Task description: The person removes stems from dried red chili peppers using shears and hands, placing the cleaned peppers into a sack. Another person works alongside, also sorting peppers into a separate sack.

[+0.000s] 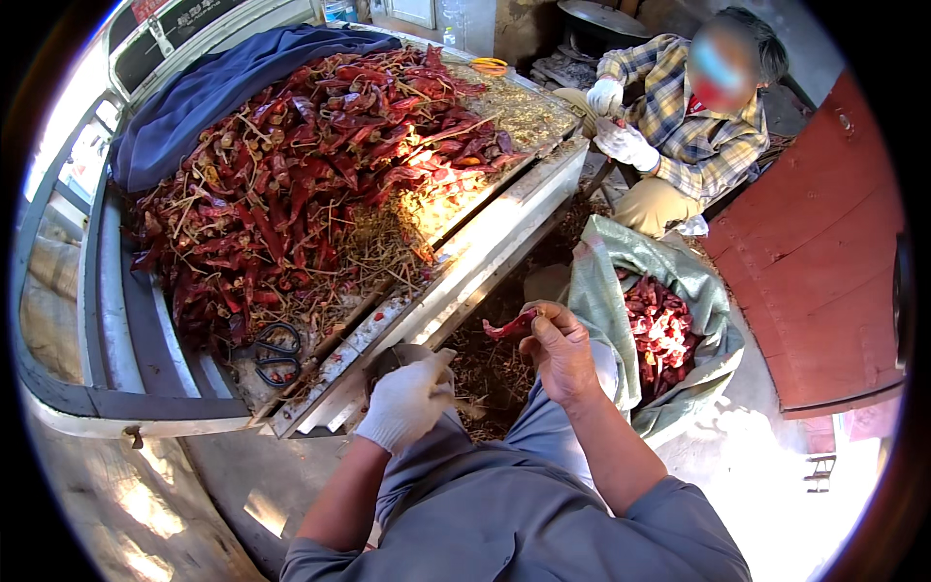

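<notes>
Between the bare thumb and fingers of my right hand (564, 349) is a dried red chili pepper (509, 327), its tip pointing left. My left hand (411, 404) wears a white knitted glove and is near the edge of the truck bed, fingers curled. Whether it grips anything is hidden. A large heap of dried red chilies (291, 167) with stems covers the truck bed (509, 189). Right of my right hand stands an open green woven sack (604, 291) holding loose red chilies (658, 327).
Black-handled scissors (278, 354) lie at the bed's near corner. A dark blue cloth (211, 94) covers the heap's far side. Opposite sits a co-worker (676, 131) in white gloves. A red metal panel (814, 254) stands at right. Stem litter (487, 371) covers the ground between my legs.
</notes>
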Action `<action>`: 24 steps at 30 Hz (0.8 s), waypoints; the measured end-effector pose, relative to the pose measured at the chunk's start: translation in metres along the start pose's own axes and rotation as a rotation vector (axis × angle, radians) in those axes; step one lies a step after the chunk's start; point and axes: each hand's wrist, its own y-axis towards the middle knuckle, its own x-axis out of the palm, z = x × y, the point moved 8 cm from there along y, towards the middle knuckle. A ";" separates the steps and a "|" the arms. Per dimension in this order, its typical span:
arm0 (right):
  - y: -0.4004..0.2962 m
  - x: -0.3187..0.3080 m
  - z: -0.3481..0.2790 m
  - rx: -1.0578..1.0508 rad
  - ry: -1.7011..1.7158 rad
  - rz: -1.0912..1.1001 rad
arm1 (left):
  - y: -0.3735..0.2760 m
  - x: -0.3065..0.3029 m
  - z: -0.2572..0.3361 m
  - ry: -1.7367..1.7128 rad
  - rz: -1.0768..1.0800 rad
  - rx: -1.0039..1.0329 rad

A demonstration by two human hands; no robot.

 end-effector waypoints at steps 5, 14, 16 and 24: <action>-0.007 0.010 -0.004 0.028 -0.322 -0.026 | 0.006 -0.025 0.048 0.169 0.169 0.076; -0.014 0.091 0.054 0.093 -0.715 -0.309 | -0.026 -0.029 -0.001 -0.108 0.275 0.011; -0.006 0.113 0.064 0.064 -0.808 -0.376 | -0.049 -0.031 -0.035 -0.357 0.365 -0.099; 0.013 0.273 0.113 -0.462 -1.265 -0.856 | -0.122 -0.047 -0.097 -0.566 0.373 -0.365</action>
